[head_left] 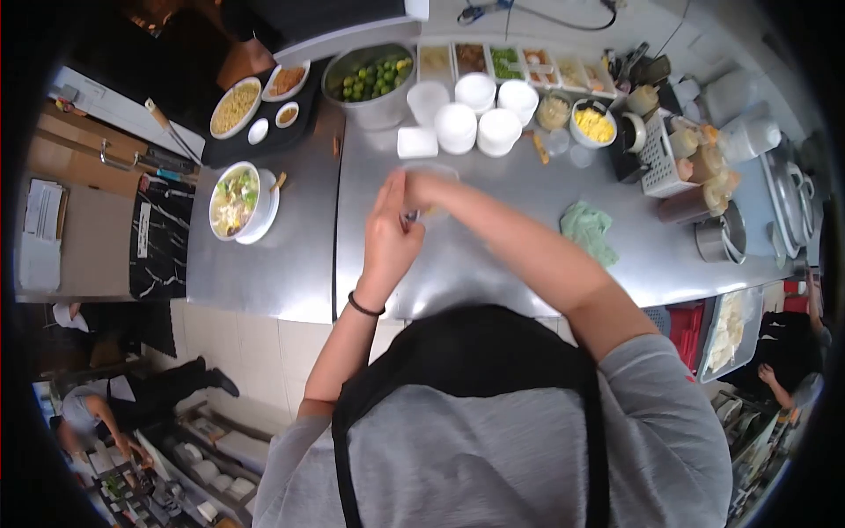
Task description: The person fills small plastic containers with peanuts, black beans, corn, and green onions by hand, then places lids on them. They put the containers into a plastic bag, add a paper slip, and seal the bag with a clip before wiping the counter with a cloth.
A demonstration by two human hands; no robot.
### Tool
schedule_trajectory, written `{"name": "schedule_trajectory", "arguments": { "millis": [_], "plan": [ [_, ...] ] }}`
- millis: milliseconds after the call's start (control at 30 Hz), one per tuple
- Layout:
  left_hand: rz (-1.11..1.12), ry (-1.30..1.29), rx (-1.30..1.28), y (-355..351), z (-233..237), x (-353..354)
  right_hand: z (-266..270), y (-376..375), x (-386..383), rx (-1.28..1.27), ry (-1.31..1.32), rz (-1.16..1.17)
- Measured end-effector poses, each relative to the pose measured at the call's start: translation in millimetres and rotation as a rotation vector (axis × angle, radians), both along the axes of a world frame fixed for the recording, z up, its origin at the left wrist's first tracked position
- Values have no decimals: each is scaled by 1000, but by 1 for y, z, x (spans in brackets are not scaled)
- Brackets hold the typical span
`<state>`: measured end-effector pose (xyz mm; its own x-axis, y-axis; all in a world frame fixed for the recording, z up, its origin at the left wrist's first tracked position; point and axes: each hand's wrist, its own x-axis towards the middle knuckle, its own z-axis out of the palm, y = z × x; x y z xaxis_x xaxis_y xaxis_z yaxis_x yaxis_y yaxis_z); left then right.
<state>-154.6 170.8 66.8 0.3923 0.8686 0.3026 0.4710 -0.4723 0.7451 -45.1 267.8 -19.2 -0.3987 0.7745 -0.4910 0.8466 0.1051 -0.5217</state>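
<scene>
My left hand [392, 231] and my right hand [425, 190] meet above the steel counter, in front of the stacked white containers. The left fingers point away from me, pressed together, with the thumb bent in. Between them shows a small dark thing [411, 215], too small to name. Bent at the wrist, my right hand lies against the left one, and its fingers are mostly hidden. Just beyond both hands is the rim of a clear plastic piece [440, 167], perhaps a bowl or lid.
White containers [456, 128], a pot of limes [370, 81] and a yellow-filled bowl [593, 126] stand at the back. A salad bowl [234, 202] is at left. A green cloth [590, 231] and a sauce-bottle basket [662, 158] are at right. Other people work behind.
</scene>
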Motion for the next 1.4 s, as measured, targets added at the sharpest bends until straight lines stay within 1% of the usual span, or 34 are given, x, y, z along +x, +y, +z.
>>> {"name": "schedule_trajectory", "arguments": {
  "millis": [67,100,200,300,367,467,533,567,600,633,667,733,767,833,867,933,1000,1067,1100,1133,1167,1200,1233,1267,1300,1333,1400],
  "plan": [
    [-18,6,19,2,-5,2,-6,6,-1,-96,154,22],
    [-18,-6,3,2,-5,3,-10,7,4,-143,278,-1],
    [-31,1,-21,2,-4,3,-4,10,0,-157,196,-37],
    [-52,-45,17,5,-4,0,10,9,-7,-158,106,-72],
    [-42,-28,-106,4,2,-3,20,5,-11,-154,44,-96],
    [-45,-84,-109,6,-1,-6,27,-1,-13,-144,-2,-140],
    [-45,-87,-113,5,1,-9,23,-8,-13,105,-86,-63],
    [-35,-85,-119,6,-2,-11,6,-4,-16,109,-89,-65],
    [-23,-82,-127,6,-4,-14,-25,7,-18,214,-106,8],
    [-23,-84,-125,7,-6,-15,-42,14,-18,319,-124,82],
    [-28,-98,-114,8,-7,-15,-37,11,-16,321,-127,82],
    [-34,-112,-103,7,-7,-17,-17,-6,-17,372,-27,-78],
    [-28,-117,-94,7,-6,-17,-5,-11,-18,374,-29,-80],
    [-24,-122,-85,7,-1,-20,23,-19,-18,320,-188,2],
    [-2,-117,-122,6,4,-22,42,-27,-13,320,-190,1],
    [21,-111,-164,8,6,-27,86,-46,6,410,-268,229],
    [42,-116,-141,12,3,-31,122,-58,18,368,-216,183],
    [32,-128,-162,14,6,-36,146,-84,38,814,85,250],
    [18,-144,-177,15,6,-39,141,-87,43,801,98,257],
    [34,-137,-194,19,0,-45,131,-88,46,938,140,251],
    [-24,-357,-307,25,-14,-55,119,-88,46,1069,191,241],
    [-70,-577,-422,24,-26,-63,102,-81,44,939,113,224],
    [-12,-581,-295,22,-30,-65,82,-69,42,807,38,217],
    [45,-576,-167,23,-35,-67,61,-56,36,670,19,165],
    [57,-451,-143,21,-51,-69,47,-55,34,713,303,73],
    [63,-329,-116,21,-72,-67,53,-62,29,740,403,58],
    [-39,-335,-288,16,-123,-51,66,-75,11,748,384,51]
  ]
}}
